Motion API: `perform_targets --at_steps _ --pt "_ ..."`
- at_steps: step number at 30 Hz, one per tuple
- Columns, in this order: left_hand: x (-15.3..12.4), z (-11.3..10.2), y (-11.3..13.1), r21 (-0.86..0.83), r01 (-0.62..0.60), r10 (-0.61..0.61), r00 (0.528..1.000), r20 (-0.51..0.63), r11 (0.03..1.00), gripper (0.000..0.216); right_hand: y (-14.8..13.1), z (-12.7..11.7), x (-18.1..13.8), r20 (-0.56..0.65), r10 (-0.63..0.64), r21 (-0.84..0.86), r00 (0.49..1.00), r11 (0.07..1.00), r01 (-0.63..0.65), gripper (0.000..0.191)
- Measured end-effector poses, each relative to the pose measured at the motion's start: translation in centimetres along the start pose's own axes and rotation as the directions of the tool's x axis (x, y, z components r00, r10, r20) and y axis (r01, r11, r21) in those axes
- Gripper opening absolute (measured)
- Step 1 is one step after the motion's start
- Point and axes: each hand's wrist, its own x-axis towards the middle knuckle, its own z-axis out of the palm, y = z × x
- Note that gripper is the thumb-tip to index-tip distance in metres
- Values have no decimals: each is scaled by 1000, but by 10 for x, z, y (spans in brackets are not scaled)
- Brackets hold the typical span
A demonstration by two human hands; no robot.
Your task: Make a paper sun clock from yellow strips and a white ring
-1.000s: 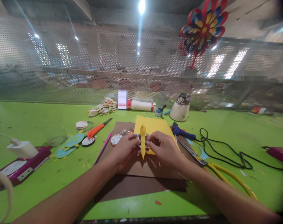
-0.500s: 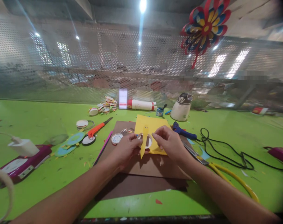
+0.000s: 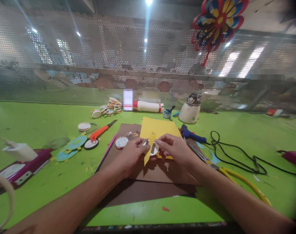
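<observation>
Between my hands is a small white disc (image 3: pixel 154 151) with brown strips on it. A pointed yellow paper strip (image 3: pixel 148 157) with two small dark dots at its upper end lies across the disc. My left hand (image 3: pixel 135 152) pinches the disc's left edge. The fingers of my right hand (image 3: pixel 171 147) are closed at its right edge, by a brown strip. Beneath my hands lie a yellow sheet (image 3: pixel 159 126) and brown sheets (image 3: pixel 143 175). Left of my left hand rests a round white piece with blue marks (image 3: pixel 122 142).
An orange-handled knife (image 3: pixel 100 132), light-blue discs (image 3: pixel 77 142) and a purple power strip (image 3: pixel 23 169) lie left. On the right are a blue glue gun (image 3: pixel 194 137), yellow-handled scissors (image 3: pixel 245 182) and a black cord (image 3: pixel 235 159). Behind stand a jar (image 3: pixel 167 113) and a cream container (image 3: pixel 189 112).
My right hand has come in to the disc's right edge, where it was apart from it before. The yellow strip's lower tip has shifted slightly left. The whole view has tilted a little.
</observation>
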Motion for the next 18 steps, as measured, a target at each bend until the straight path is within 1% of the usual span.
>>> perform_targets --at_steps 5,6,8,9,10,12,14,16,18 --pt "-3 6 4 15 -1 1 1000 -15 1000 16 3 0 1 -10 -16 -32 1000 999 15 31" --pt "-3 5 5 20 -4 5 1000 -20 1000 17 3 0 1 -20 -25 -36 999 999 24 31" --pt "0 -1 10 75 -25 30 997 -69 997 21 3 -2 2 -61 -52 -44 997 998 50 32" --pt "3 -8 14 129 -41 55 993 -107 991 24 2 -3 3 -87 -68 -46 994 997 64 33" --pt "6 -16 19 220 -74 115 977 -178 973 25 1 -5 4 -114 -83 -46 990 996 78 34" --pt "15 -36 31 277 -102 176 951 -254 955 28 -1 -9 6 -162 -104 -40 981 994 98 35" --pt "24 -57 43 363 -124 263 894 -363 923 29 -2 -14 8 -199 -109 -13 974 994 109 35" --pt "31 -74 51 431 -94 294 857 -423 897 25 -4 -18 10 -218 -94 36 971 994 104 34" --pt "37 -83 53 503 -18 288 837 -465 864 18 -6 -20 10 -207 -67 91 976 992 88 34"
